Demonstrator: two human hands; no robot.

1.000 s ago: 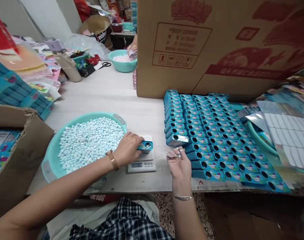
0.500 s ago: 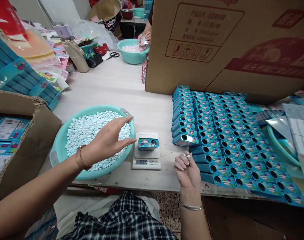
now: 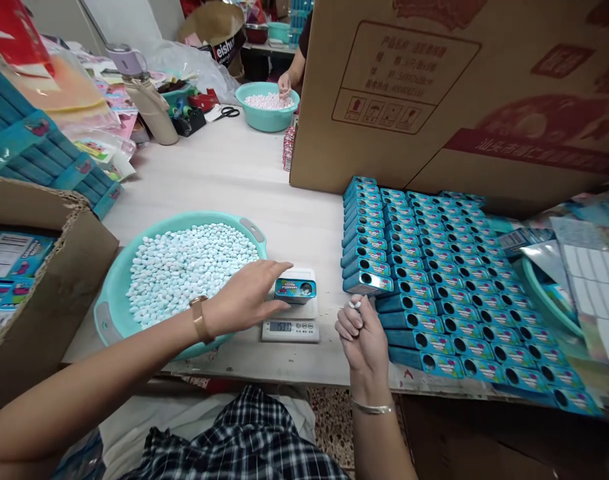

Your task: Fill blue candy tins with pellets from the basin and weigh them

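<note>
A small blue box [image 3: 295, 288] lies on the white kitchen scale [image 3: 291, 331], whose display seems to read 15.37. My left hand [image 3: 249, 293] reaches over the basin rim with thumb and forefinger spread around the box's left end. A gap shows between forefinger and box; whether the thumb touches it I cannot tell. To the left, a turquoise basin [image 3: 103, 293] holds many pale blue candies [image 3: 184, 267]. My right hand [image 3: 361, 333] is closed just right of the scale, with small whitish candies [image 3: 355, 305] pinched at its fingertips.
Rows of blue boxes [image 3: 439, 287] stand at the right, before a large cardboard carton [image 3: 384, 153]. An open carton [image 3: 84, 233] sits at the left. Across the table, another person's hand [image 3: 285, 87] is in a second basin [image 3: 267, 120]. A tumbler [image 3: 151, 110] and scissors [image 3: 227, 113] lie farther back.
My left hand has moved right, from above the basin to around the box's left end. My right hand stays closed beside the scale. The other person's hand has dipped into the far basin.
</note>
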